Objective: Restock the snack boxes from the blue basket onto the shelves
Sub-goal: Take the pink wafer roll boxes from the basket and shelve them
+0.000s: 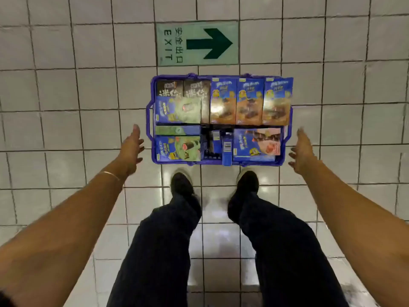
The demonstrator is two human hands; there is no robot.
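Snack boxes (pixel 250 103), glossy and rectangular, fill the blue basket (pixel 254 163).

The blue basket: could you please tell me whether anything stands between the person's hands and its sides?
Nothing visible does. The left hand and the right hand hover open on either side of the blue basket, apart from it, with only bare floor tiles in the gaps. The shelves are out of view.

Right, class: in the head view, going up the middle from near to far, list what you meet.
trouser legs → shoes → blue basket filled with snack boxes → green exit sign on the floor tiles
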